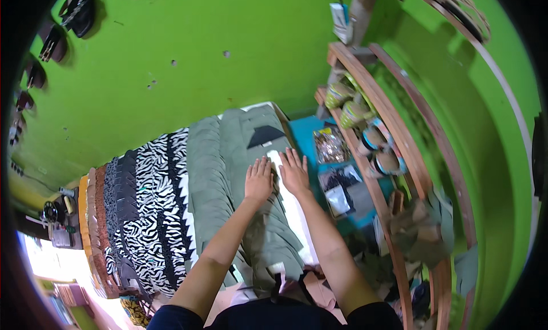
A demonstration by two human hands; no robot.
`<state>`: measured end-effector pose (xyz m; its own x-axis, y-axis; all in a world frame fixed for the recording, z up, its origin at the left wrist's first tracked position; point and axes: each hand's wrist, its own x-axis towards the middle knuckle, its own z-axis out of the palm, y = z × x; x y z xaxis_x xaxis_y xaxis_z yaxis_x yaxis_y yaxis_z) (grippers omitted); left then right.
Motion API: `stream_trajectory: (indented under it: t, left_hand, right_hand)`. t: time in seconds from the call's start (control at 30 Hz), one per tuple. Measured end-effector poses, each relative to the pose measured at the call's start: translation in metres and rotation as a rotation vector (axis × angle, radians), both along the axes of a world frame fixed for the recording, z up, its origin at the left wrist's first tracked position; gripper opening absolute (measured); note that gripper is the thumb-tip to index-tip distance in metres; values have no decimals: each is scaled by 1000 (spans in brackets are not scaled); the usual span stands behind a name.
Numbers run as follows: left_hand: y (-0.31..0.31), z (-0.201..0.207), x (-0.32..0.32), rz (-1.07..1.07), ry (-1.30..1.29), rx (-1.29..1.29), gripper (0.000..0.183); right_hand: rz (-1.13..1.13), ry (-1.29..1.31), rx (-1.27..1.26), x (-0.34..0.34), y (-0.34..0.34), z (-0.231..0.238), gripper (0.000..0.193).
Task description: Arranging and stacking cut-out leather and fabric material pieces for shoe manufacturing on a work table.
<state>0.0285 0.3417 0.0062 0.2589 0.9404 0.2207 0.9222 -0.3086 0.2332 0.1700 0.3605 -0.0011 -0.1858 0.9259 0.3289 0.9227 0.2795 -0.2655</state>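
Both arms reach forward over a table covered with overlapping rows of flat cut pieces. My left hand (pixel 260 180) lies flat, fingers stretched out, on the grey-green pieces (pixel 204 164) of the rightmost rows. Beside it my right hand (pixel 294 173) is also flat with its fingers apart, over a bare white strip of the table (pixel 293 213) at the edge of that row. Neither hand grips anything. Just beyond the fingertips sits a dark, angular piece (pixel 266 136) on top of the grey-green ones. Whatever lies under the palms is hidden.
Left of the grey-green rows run zebra-patterned pieces (pixel 154 187), then black, brown and yellow rows. At right stands a wooden rack (pixel 377 96) with shoes; a clear bag (pixel 331 146) lies on a blue surface beside it. Sandals (pixel 78 13) hang on the green wall.
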Motion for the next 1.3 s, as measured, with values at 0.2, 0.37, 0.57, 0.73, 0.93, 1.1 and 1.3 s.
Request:
stream_trajectory:
  t: [0.2,0.37,0.57,0.73,0.93,1.1,1.3]
  left_hand:
    - [-105,3,62,-156,-65,-27,46]
    - [-200,-2,111,-395,-70,-69,49]
    - [-284,-17,164,-670,-65,-47,44]
    - [-318,-18,185,-823,-12,-317,32]
    - [-330,-33,203,-967,35,-407,31]
    - [-325,-25,222,-963,30,-436,31]
    - [-314,-15,227,-903,-96,-507,32]
  right_hand:
    - [-94,130,21,32,-127,4,37]
    - [-272,209,64,79,-246,6,34]
    - [-533,148,44,122,-363,-14,29]
    - [-805,145,-5,133,-423,-22,26]
    - [-1298,344,32,148,-443,-38,25]
    - [-1430,379,-142,174,-425,-41,29]
    - [-1318,718,-36,195,-441,-62,30]
